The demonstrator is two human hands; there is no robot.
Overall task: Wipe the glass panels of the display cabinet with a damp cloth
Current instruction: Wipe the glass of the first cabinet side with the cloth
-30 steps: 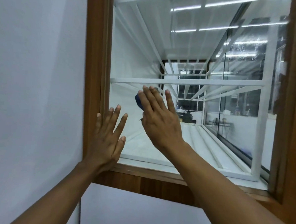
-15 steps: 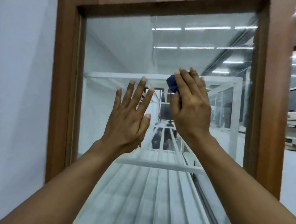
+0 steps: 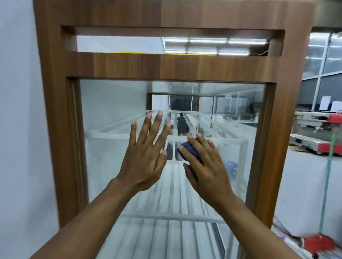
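Observation:
A tall display cabinet with a brown wooden frame (image 3: 53, 102) stands straight ahead, its glass panel (image 3: 111, 105) facing me. My right hand (image 3: 206, 167) presses a dark blue cloth (image 3: 189, 150) flat against the glass near the middle of the panel; only the cloth's left part shows past my fingers. My left hand (image 3: 144, 155) lies beside it, left of the cloth, fingers spread and flat on or just off the glass, holding nothing. White shelf rails (image 3: 170, 216) show behind the glass.
A white wall (image 3: 10, 119) runs along the cabinet's left side. To the right are red and white machines (image 3: 326, 136) on a white counter, a red object (image 3: 319, 243) lower down, and a glass partition behind them.
The view has tilted upward, so the cabinet's top rail and upper opening now show. My right hand with the cloth has slid down the glass, now lower than my left.

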